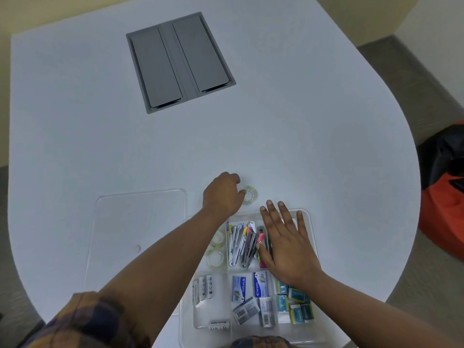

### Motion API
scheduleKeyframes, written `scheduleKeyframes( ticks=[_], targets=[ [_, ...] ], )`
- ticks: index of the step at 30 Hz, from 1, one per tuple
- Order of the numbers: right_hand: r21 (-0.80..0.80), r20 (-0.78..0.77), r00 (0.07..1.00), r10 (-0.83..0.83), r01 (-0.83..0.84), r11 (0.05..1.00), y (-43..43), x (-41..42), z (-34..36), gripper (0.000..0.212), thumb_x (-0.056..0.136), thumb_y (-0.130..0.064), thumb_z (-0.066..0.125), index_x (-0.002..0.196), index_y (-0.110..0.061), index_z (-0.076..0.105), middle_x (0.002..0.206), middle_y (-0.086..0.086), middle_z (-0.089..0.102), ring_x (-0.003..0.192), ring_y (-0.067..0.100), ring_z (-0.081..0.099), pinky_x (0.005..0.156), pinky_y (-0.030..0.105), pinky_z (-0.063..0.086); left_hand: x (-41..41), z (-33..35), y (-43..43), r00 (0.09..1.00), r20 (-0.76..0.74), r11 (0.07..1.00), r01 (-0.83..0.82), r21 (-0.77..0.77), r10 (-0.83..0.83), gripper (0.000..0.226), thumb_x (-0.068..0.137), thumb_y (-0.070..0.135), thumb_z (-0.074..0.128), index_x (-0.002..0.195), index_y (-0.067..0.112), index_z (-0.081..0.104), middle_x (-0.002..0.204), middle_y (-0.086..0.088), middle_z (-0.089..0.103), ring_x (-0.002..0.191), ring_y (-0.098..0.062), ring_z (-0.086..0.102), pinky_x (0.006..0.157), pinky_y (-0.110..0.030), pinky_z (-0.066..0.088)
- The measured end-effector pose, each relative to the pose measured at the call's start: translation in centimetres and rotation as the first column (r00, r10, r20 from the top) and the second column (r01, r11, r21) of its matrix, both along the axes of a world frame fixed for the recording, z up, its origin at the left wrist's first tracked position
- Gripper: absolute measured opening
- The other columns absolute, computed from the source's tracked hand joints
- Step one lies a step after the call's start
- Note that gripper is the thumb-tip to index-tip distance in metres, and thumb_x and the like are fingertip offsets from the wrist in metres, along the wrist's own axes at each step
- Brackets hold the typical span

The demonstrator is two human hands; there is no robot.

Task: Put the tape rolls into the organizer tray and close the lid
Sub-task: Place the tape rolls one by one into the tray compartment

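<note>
A clear tape roll (250, 195) lies flat on the white table just beyond the clear organizer tray (311, 237). My left hand (223, 194) is curled at its left edge, fingertips touching the roll. My right hand (286, 242) rests flat, fingers spread, over the tray's upper right compartment. Other clear tape rolls (216, 249) lie in the tray's upper left compartment, partly hidden by my left forearm. The transparent lid (140, 222) lies flat on the table to the left of the tray.
Staplers (242, 243), batteries (204, 286), staple boxes (251, 297) and small blue boxes (297, 303) fill the tray's other compartments. A grey cable hatch (180, 62) is set into the table far ahead. An orange and black beanbag (444, 189) sits on the floor at right.
</note>
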State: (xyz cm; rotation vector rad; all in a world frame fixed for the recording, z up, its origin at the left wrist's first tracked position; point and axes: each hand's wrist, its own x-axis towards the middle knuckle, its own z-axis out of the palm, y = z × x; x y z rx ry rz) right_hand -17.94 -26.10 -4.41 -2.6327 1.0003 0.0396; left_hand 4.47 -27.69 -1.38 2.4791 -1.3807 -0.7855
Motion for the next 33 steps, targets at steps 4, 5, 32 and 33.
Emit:
scheduleKeyframes(
  ticks=[4,5,32,33],
  targets=[
    [0.006,0.001,1.0,0.001,-0.001,1.0,-0.1,0.0,0.0,0.074,0.096,-0.053,0.033,0.157,-0.023,0.002,0.166,-0.003,0.001,0.152,0.02,-0.002,0.119,0.053,0.003,-0.3,-0.9,-0.8,1.0,0.006,0.999,-0.007,0.042,0.007,0.035,0.089,0.038,0.06,0.116,0.016,0.061,0.118,-0.005,0.059,0.105,-0.025,0.059,0.08,-0.035,0.048],
    [0.009,0.004,1.0,0.0,0.0,1.0,-0.1,0.0,0.0,0.074,0.096,-0.053,0.033,0.157,-0.023,0.002,0.166,-0.003,0.001,0.152,0.02,-0.002,0.119,0.053,0.002,-0.4,-1.0,-0.8,1.0,0.017,0.999,0.002,0.047,-0.002,0.033,0.088,0.038,0.06,0.113,0.016,0.063,0.117,-0.005,0.06,0.104,-0.025,0.06,0.078,-0.034,0.047],
    [0.043,-0.047,0.999,-0.015,0.017,0.999,0.0,0.5,1.4,0.079,0.092,-0.064,0.027,0.156,-0.024,0.002,0.164,-0.004,-0.004,0.15,0.015,-0.015,0.121,0.051,-0.001,0.2,4.0,17.5,0.967,0.03,0.967,-0.25,-0.036,0.251,0.018,0.073,0.048,0.066,0.079,0.03,0.066,0.078,0.013,0.064,0.073,-0.009,0.061,0.057,-0.022,0.041],
    [0.061,-0.039,0.999,-0.026,0.029,0.998,0.1,0.7,1.8,0.08,0.092,-0.063,0.029,0.156,-0.023,0.005,0.164,-0.004,-0.004,0.15,0.015,-0.015,0.121,0.05,-0.003,-0.1,3.7,17.8,0.972,0.036,0.973,-0.231,-0.02,0.232,0.019,0.074,0.048,0.065,0.082,0.03,0.066,0.08,0.013,0.065,0.075,-0.011,0.062,0.06,-0.023,0.044]
  ],
)
